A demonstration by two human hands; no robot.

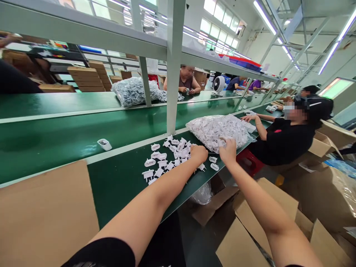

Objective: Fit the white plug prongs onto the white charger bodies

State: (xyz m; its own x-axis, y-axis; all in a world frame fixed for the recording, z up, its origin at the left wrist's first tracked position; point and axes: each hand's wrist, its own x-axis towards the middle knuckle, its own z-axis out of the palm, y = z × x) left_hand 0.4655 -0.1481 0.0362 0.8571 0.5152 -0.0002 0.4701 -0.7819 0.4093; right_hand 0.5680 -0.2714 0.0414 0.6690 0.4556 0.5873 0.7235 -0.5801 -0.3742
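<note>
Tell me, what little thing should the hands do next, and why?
Maybe the right hand could nudge the lower white piece inward. It lies near the front edge of the green table, close to that hand, so it might get knocked off. The left hand is over by the bigger scatter of white pieces.

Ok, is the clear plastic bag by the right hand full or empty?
Not empty: the clear plastic bag bulges with small white plastic parts showing through it. Whether completely full, I cannot tell.
</note>
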